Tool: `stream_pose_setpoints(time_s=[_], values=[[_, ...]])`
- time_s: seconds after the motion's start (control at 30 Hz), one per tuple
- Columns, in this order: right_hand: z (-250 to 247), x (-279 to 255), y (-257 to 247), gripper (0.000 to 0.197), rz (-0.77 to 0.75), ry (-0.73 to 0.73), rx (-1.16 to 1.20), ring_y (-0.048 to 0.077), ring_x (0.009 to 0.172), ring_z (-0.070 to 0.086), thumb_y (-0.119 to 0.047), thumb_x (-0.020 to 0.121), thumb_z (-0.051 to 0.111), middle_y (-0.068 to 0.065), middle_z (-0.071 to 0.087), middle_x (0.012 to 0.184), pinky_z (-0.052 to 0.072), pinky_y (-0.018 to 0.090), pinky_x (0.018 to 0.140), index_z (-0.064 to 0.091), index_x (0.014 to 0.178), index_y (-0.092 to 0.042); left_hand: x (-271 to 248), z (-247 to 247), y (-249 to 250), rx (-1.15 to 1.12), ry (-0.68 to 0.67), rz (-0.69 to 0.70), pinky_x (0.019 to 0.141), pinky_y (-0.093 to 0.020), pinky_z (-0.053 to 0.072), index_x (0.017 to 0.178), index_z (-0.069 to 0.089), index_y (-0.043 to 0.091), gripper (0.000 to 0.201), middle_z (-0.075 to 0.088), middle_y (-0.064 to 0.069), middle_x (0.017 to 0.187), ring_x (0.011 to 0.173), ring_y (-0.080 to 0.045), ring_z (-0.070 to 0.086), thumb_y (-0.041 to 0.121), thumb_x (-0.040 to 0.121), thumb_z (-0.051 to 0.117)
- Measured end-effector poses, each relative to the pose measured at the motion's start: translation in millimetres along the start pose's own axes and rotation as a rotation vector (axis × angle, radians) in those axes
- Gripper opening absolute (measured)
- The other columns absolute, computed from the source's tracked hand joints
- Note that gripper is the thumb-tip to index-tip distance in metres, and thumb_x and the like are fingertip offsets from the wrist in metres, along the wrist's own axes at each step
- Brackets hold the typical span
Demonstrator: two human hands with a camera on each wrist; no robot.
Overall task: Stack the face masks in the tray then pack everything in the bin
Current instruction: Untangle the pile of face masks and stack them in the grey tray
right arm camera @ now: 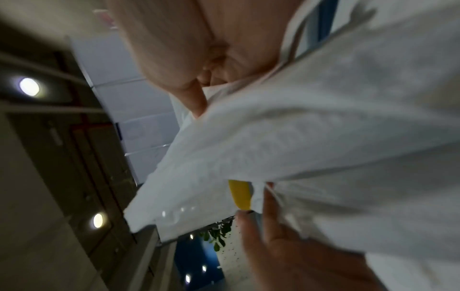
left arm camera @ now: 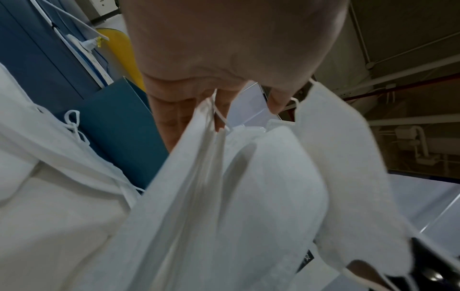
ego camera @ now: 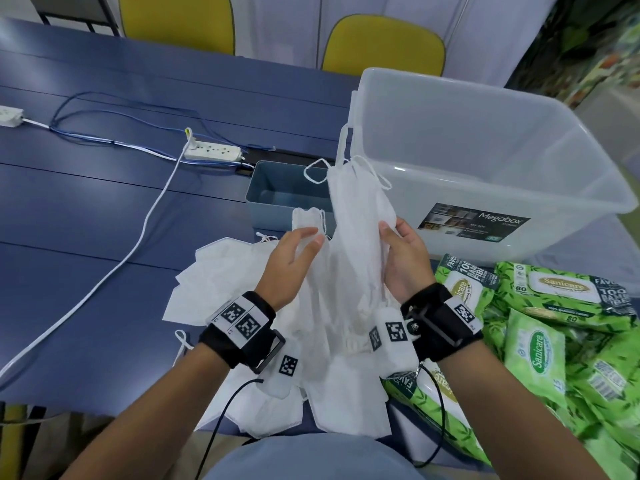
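Note:
My right hand [ego camera: 393, 230] grips an upright bundle of white face masks [ego camera: 356, 230], thumb on the near face and fingers behind; the blurred right wrist view shows the same bundle [right arm camera: 323, 137] across the palm. My left hand [ego camera: 317, 237] is at the bundle's left side and pinches one white mask [ego camera: 308, 220] between thumb and fingers. In the left wrist view this mask [left arm camera: 199, 157] rises between them. More loose masks [ego camera: 214, 282] lie spread on the blue table below my wrists. The blue-grey tray [ego camera: 263, 188] stands just beyond the hands. The clear bin [ego camera: 485, 150] is at the right.
Green wet-wipe packs [ego camera: 554, 323] are piled at the right, near the bin's front. A white power strip [ego camera: 213, 152] with cables lies left of the tray. Two yellow chairs [ego camera: 381, 46] stand past the table's far edge.

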State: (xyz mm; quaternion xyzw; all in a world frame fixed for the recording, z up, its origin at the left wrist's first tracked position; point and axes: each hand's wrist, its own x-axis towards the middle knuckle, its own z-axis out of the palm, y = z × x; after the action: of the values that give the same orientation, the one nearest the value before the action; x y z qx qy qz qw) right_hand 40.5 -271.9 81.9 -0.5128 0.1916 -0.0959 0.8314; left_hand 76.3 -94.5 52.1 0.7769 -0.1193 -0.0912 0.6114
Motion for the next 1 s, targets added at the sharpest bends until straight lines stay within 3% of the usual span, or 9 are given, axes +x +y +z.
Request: stream_pose_setpoints(time_s=[0.07, 0.2, 0.3, 0.37, 0.5, 0.57, 0.63, 0.83, 1.0], values=[[3.7, -0.3, 0.5, 0.013, 0.065, -0.008, 0.074, 0.018, 0.080, 0.067, -0.009, 0.097, 0.049, 0.006, 0.071, 0.091, 0.057, 0.032, 0.076, 0.059, 0.105, -0.009, 4.5, -1.9, -3.2, 0.024, 0.013, -0.039, 0.103, -0.021, 0.032, 0.125, 0.056, 0.012, 0.036, 0.055, 0.002, 0.126, 0.120, -0.009, 0.047, 0.034, 0.098, 0.046], [10.7, 2.4, 1.2, 0.042, 0.185, -0.006, 0.120, 0.037, 0.114, 0.055, -0.027, 0.088, 0.063, 0.020, 0.059, 0.123, 0.039, 0.051, 0.106, 0.055, 0.124, -0.007, 13.0, -7.4, -14.6, -0.013, -0.052, -0.070, 0.104, -0.030, 0.037, 0.114, 0.064, 0.015, 0.035, 0.062, -0.001, 0.120, 0.116, -0.014, 0.053, 0.038, 0.098, 0.043], [15.1, 6.8, 0.6, 0.019, 0.170, -0.014, 0.105, 0.024, 0.090, 0.064, -0.015, 0.097, 0.050, 0.012, 0.065, 0.102, 0.052, 0.036, 0.087, 0.055, 0.113, -0.007, 12.7, -10.7, -9.5, -0.086, -0.073, -0.034, 0.098, -0.020, 0.039, 0.114, 0.064, 0.012, 0.044, 0.064, 0.003, 0.117, 0.111, -0.005, 0.056, 0.046, 0.092, 0.044], [17.8, 8.9, 1.8, 0.011, 0.143, -0.018, 0.079, 0.018, 0.081, 0.066, -0.008, 0.098, 0.045, 0.007, 0.068, 0.094, 0.056, 0.032, 0.077, 0.056, 0.100, -0.009, 11.7, -12.3, -3.9, -0.129, -0.046, -0.010, 0.092, -0.010, 0.039, 0.110, 0.065, 0.011, 0.034, 0.065, 0.004, 0.112, 0.103, 0.006, 0.057, 0.035, 0.098, 0.045], [20.4, 9.0, 6.2, 0.012, 0.123, -0.018, 0.025, 0.020, 0.085, 0.065, -0.006, 0.098, 0.046, 0.006, 0.069, 0.093, 0.052, 0.037, 0.085, 0.056, 0.095, -0.010, 12.5, -17.4, -3.4, -0.155, -0.003, 0.012, 0.093, -0.015, 0.041, 0.099, 0.067, 0.014, 0.026, 0.067, 0.007, 0.105, 0.103, -0.004, 0.059, 0.026, 0.100, 0.044], [20.3, 9.2, 4.9, 0.011, 0.110, -0.030, 0.025, 0.019, 0.083, 0.065, -0.005, 0.097, 0.047, 0.005, 0.070, 0.091, 0.053, 0.035, 0.083, 0.056, 0.096, -0.010, 14.4, -22.2, -9.6, -0.022, 0.017, 0.056, 0.090, -0.010, 0.039, 0.098, 0.064, 0.020, 0.016, 0.065, 0.012, 0.103, 0.102, -0.004, 0.057, 0.012, 0.095, 0.051], [19.9, 10.3, 0.1, 0.010, 0.079, -0.042, 0.032, 0.018, 0.079, 0.065, -0.003, 0.096, 0.048, 0.005, 0.070, 0.089, 0.055, 0.033, 0.078, 0.056, 0.096, -0.009, 15.3, -29.2, -16.4, 0.137, 0.061, 0.115, 0.088, -0.001, 0.033, 0.106, 0.063, 0.021, 0.029, 0.063, 0.013, 0.110, 0.104, -0.001, 0.053, 0.000, 0.089, 0.054], [20.5, 12.5, -23.6, 0.013, -0.005, -0.073, 0.029, 0.013, 0.071, 0.067, -0.001, 0.096, 0.046, 0.001, 0.072, 0.080, 0.056, 0.027, 0.069, 0.055, 0.094, -0.009, 19.5, -53.4, -15.1, 0.097, 0.232, 0.132, 0.087, -0.009, 0.040, 0.113, 0.060, 0.025, 0.035, 0.061, 0.011, 0.112, 0.100, 0.000, 0.053, 0.009, 0.083, 0.070], [26.0, 1.9, -42.9, 0.013, -0.006, -0.193, 0.034, 0.019, 0.087, 0.067, -0.004, 0.095, 0.048, 0.005, 0.070, 0.097, 0.052, 0.042, 0.087, 0.057, 0.100, -0.011, 22.9, -68.2, 4.7, 0.078, 0.286, 0.169, 0.086, -0.006, 0.039, 0.101, 0.068, 0.019, 0.024, 0.067, 0.008, 0.105, 0.094, 0.008, 0.057, 0.002, 0.091, 0.055]])
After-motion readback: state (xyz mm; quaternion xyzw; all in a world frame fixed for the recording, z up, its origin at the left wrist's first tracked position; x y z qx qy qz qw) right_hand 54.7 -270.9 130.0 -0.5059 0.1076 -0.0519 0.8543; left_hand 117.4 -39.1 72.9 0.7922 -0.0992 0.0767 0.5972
